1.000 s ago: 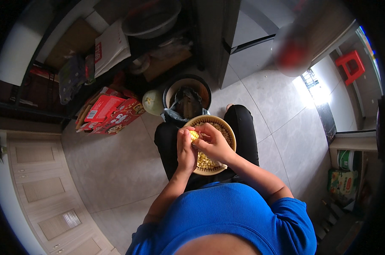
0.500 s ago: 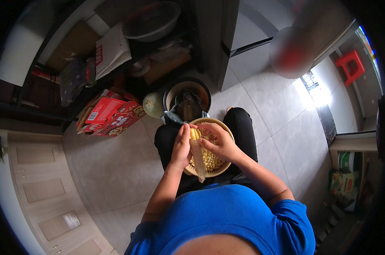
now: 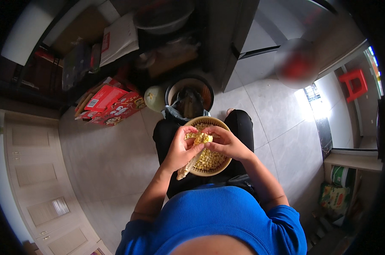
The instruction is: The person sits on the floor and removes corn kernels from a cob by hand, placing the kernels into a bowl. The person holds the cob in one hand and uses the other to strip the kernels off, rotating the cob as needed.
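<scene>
Gripping a corn cob [image 3: 193, 153], the left hand [image 3: 179, 149] wraps its fingers around the cob's bare lower part, while the right hand [image 3: 223, 143] closes on the upper end, where yellow kernels remain, with the thumb pressed against them. The cob slants from the upper right down to the lower left, its stripped tip jutting past the rim of a round tan bowl [image 3: 220, 163]. The bowl rests on the person's lap, on black trousers [image 3: 243, 123], and holds a heap of loose kernels [image 3: 209, 159] directly under the hands. Just beyond the knees stands a dark round bin [image 3: 189, 100] with a bag lining it, and a pale green rounded thing [image 3: 155, 97] sits touching its left side. Further left on the tiled floor [image 3: 111, 157] lie red cartons [image 3: 111, 104]. A red stool [image 3: 354, 84] stands well apart at the far right.
</scene>
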Tool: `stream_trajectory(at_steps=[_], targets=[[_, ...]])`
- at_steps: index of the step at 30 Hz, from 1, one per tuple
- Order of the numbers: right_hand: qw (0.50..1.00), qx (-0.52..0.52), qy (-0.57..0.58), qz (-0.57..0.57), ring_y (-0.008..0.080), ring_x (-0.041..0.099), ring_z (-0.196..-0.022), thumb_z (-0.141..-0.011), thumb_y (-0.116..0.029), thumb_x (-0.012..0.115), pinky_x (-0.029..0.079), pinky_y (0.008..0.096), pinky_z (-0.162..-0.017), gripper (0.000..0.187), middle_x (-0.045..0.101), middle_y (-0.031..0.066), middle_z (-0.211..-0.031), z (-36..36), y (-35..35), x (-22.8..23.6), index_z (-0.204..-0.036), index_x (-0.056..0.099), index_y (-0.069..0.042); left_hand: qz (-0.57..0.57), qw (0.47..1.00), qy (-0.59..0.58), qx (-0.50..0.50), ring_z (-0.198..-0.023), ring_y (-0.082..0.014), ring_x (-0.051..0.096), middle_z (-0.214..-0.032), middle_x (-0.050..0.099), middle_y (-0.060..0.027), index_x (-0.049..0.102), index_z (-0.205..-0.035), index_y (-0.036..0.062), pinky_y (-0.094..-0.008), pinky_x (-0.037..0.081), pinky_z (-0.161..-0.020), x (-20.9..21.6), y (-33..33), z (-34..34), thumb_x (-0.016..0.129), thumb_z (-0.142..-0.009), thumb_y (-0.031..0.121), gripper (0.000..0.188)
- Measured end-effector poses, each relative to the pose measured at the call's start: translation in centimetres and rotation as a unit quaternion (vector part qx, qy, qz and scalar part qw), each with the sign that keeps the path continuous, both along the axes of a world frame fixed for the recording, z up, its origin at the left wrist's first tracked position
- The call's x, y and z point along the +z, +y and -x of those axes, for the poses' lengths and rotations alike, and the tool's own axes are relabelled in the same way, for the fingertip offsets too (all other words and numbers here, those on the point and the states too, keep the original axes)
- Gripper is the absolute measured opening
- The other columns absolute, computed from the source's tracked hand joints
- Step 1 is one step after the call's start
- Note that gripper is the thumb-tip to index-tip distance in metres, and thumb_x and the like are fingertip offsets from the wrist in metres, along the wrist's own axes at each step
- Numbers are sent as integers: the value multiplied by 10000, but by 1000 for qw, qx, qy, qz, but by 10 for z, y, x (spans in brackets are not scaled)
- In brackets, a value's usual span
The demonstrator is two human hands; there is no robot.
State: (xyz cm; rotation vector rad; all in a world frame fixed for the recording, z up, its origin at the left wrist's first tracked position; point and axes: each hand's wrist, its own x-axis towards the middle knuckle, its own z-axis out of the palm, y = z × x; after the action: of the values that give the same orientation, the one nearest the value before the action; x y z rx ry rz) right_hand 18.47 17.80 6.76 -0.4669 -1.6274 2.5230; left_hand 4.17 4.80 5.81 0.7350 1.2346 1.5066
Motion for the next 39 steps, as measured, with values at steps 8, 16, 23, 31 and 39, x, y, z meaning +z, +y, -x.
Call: stream_trajectory(at_steps=[8,16,23,31,39], targets=[[993,-37,78,75,126,501,-967,-858,-24,526,441,266,-813,376,483,58,-1113,-6,-3,-4,-1210,392,-37,112,980,-70,-147,-937,-132,535,-1081,502,-120,328,-1242,8,-236,474,-727,33,-19,21,649,-773,28,569],[988,-78,73,112,147,499,-1014,-873,-21,503,420,286,-873,383,486,78,-1133,8,-8,-14,-1231,367,-26,83,995,-57,9,-928,-99,519,-1037,516,-68,362,-1183,-7,-228,449,-765,18,-17,-6,590,-857,178,439],[993,-72,34,-91,128,554,-948,-882,-95,527,453,267,-821,260,561,67,-1016,20,-7,-1,-1114,491,18,113,989,-77,50,-825,-52,521,-996,528,-17,434,-1166,64,-194,455,-692,19,-9,3,533,-893,195,319],[904,-116,6,-412,260,607,-718,-750,-131,659,482,313,-663,159,611,129,-791,18,-15,26,-858,637,-16,80,989,-55,109,-864,-63,527,-991,543,-14,461,-1143,40,-204,466,-706,17,-7,5,560,-878,160,308],[880,-121,18,-459,298,603,-686,-738,-110,654,484,357,-646,138,602,131,-756,20,-19,30,-838,637,-16,87,987,-38,129,-807,-64,548,-967,559,-35,456,-1117,30,-201,475,-665,17,-7,3,558,-879,158,289]])
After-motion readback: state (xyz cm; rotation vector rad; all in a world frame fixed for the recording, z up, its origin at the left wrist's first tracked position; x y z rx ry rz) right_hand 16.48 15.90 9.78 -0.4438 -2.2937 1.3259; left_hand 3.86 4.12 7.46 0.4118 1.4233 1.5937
